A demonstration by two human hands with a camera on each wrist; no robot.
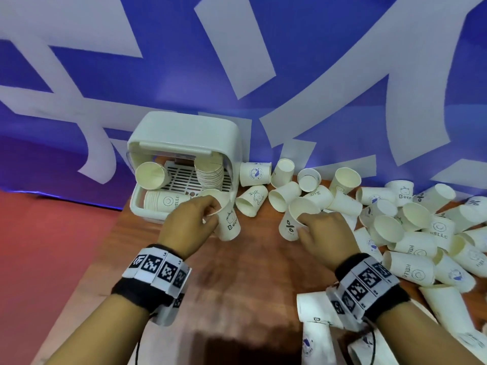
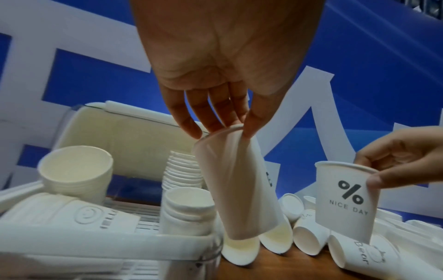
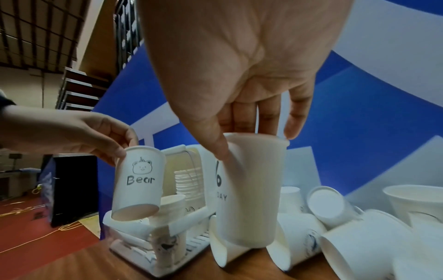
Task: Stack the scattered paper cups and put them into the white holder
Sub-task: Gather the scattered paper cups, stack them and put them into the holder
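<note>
Left hand (image 1: 188,222): fingers and thumb pinch the rim of the Bear cup (image 1: 228,222), held upright, mouth up, just in front of the holder's right front corner.
Right hand (image 1: 326,233): fingers reach inside the mouth of the Nice Day cup (image 1: 292,222), thumb on the outer wall; cup is upright, lifted above the lying cups.
Cup relation: the two held cups are apart, not yet nested.
White holder (image 1: 184,133): stands at the table's far left, front open.
Done: a tall nested stack (image 1: 209,172) stands at the holder's right rear; a short stack (image 1: 151,175) leans at the left; a lying stack (image 1: 163,202) rests along the front.
Left: a loose cup pile (image 1: 411,227) covers the wooden table (image 1: 237,280) to the right, most cups on their sides; more lie at the near right edge.
Progress judgement: under half; loose cups appear to outnumber stowed ones.
Step in hand, judged: nesting the two held cups before loading.
</note>
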